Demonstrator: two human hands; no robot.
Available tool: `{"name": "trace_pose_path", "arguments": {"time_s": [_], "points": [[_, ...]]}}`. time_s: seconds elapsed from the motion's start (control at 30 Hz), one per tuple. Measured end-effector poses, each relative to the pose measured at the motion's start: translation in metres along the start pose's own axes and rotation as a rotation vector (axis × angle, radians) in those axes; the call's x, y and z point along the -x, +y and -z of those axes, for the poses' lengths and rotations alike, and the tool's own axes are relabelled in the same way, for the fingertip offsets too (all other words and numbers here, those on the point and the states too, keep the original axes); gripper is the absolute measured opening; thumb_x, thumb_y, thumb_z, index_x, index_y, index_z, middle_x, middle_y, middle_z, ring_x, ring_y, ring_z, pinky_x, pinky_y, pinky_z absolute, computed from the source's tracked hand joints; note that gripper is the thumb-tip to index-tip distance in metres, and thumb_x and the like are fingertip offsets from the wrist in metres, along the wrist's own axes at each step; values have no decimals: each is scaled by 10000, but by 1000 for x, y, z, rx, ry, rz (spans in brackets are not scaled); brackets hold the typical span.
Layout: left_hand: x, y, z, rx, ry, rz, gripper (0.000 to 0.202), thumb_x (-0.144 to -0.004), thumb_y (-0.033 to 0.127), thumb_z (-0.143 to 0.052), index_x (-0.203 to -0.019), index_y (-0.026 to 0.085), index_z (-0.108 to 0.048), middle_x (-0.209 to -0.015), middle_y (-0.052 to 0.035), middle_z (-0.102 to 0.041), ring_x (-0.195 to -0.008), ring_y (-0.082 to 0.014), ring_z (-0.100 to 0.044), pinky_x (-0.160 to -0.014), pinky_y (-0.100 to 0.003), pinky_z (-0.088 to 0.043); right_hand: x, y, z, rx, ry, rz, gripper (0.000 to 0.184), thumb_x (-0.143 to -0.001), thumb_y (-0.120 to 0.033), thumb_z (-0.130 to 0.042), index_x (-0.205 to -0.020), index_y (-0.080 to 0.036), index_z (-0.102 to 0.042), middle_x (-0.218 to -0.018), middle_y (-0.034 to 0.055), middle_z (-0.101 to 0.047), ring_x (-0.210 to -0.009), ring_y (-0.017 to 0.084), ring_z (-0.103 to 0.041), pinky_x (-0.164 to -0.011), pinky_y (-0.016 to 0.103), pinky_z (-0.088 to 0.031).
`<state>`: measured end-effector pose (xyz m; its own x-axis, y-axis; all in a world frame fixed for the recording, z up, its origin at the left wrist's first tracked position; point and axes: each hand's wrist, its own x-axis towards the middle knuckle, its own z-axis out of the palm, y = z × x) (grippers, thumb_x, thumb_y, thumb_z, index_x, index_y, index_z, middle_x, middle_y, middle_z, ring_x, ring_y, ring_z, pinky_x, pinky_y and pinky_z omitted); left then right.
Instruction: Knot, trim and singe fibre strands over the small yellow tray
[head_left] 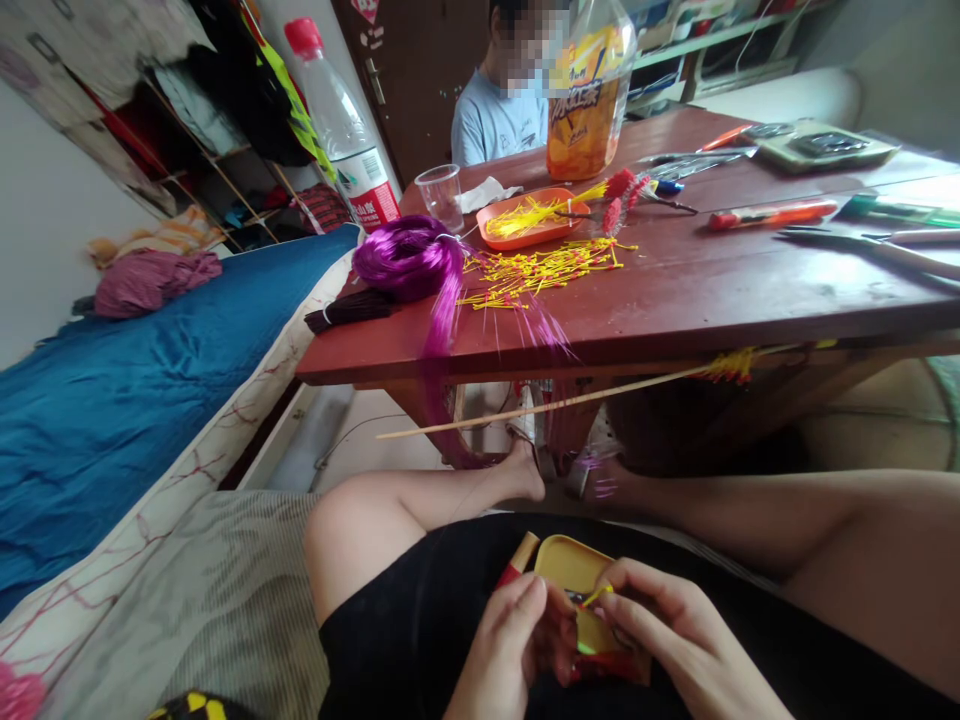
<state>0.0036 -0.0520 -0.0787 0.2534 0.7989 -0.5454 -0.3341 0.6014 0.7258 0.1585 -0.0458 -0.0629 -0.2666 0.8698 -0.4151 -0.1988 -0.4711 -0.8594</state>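
Both my hands rest in my lap at the bottom of the view. My left hand [504, 645] is curled around a red stick-like piece [516, 563] and touches a small yellow tray [571, 572]. My right hand [679, 640] pinches thin yellow strands [598, 596] over that tray. A long thin wooden stick [540, 407] with a yellow tuft [729, 366] reaches across below the table's front edge.
A red-brown table [712, 300] carries a purple thread bundle [411, 258], scattered yellow strands [540, 270], an orange tray [525, 220], a clear cup [441, 196], bottles and tools. Another person [495, 110] sits behind it. A blue-covered bed [135, 380] lies left.
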Motion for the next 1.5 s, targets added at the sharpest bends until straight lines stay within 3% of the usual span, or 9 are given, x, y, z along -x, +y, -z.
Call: {"name": "trace_pose_path", "arguments": {"time_s": [0.17, 0.4, 0.57, 0.73, 0.9, 1.17, 1.3, 1.4, 1.5], "points": [[1, 14, -7, -221, -58, 42, 349, -693, 472, -641, -670, 127, -598, -583, -13, -560, -523, -104, -469, -517, -219, -344, 0, -3, -1, 203, 17, 68, 243, -732, -373, -602, -616, -163, -562, -561, -20, -504, -511, 111, -414, -466, 216, -353], [0, 12, -17, -252, -75, -4, 226, -669, 354, -623, -619, 164, -510, -523, 17, -515, -492, -109, -436, -524, -236, -342, 1, 0, -6, -169, 47, -50, 248, -692, -342, -613, -548, -150, -551, -504, -23, -498, -478, 99, -443, -484, 214, -368], [-1, 11, -17, -256, -81, 9, 183, -653, 326, -587, -598, 174, -501, -513, 10, -509, -495, -121, -430, -528, -248, -333, 0, 0, -8, -194, 75, -32, 261, -681, -348, -630, -531, -159, -532, -480, -38, -471, -440, 89, -419, -459, 215, -368], [1, 20, -19, -401, -49, -29, 185, -730, 332, -501, -626, 182, -523, -571, 14, -462, -577, -150, -428, -591, -274, -335, -3, -3, -3, 20, -49, 1, 209, -719, -330, -586, -602, -177, -506, -517, -46, -454, -477, 98, -393, -457, 208, -350], [1, 23, -22, -641, 37, -62, 108, -711, 199, -513, -604, 189, -501, -549, 31, -433, -543, -136, -400, -549, -249, -306, -3, -3, -2, 344, 25, 50, 177, -711, -305, -533, -590, -186, -485, -538, -49, -405, -498, 110, -362, -443, 209, -331], [-3, 9, -11, -516, 135, -142, 134, -728, 239, -528, -619, 183, -474, -582, 15, -459, -591, -151, -427, -577, -253, -335, -10, -3, -5, 572, -49, 68, 142, -707, -233, -440, -570, -210, -412, -517, -44, -410, -479, 121, -386, -454, 225, -304], [-5, 5, -6, -561, 177, -164, 152, -748, 258, -527, -627, 174, -491, -600, -7, -497, -605, -161, -457, -583, -263, -346, -15, -5, -5, 739, 4, 235, 94, -727, -224, -469, -634, -215, -477, -631, -6, -515, -577, 159, -465, -545, 254, -361], [-8, -1, -6, -513, 128, -147, 152, -734, 250, -535, -607, 172, -507, -587, -4, -507, -578, -150, -466, -582, -263, -355, -26, -16, -15, 576, -13, 257, 93, -746, -223, -452, -764, -225, -543, -758, 9, -547, -723, 185, -537, -662, 269, -407], [-14, -10, -2, -475, 97, -124, 112, -652, 152, -555, -545, 172, -531, -515, 14, -514, -507, -137, -463, -539, -256, -337, -44, -29, -33, 250, -136, 71, 190, -688, -213, -501, -841, -223, -612, -889, 15, -573, -843, 196, -554, -739, 274, -415]]}}
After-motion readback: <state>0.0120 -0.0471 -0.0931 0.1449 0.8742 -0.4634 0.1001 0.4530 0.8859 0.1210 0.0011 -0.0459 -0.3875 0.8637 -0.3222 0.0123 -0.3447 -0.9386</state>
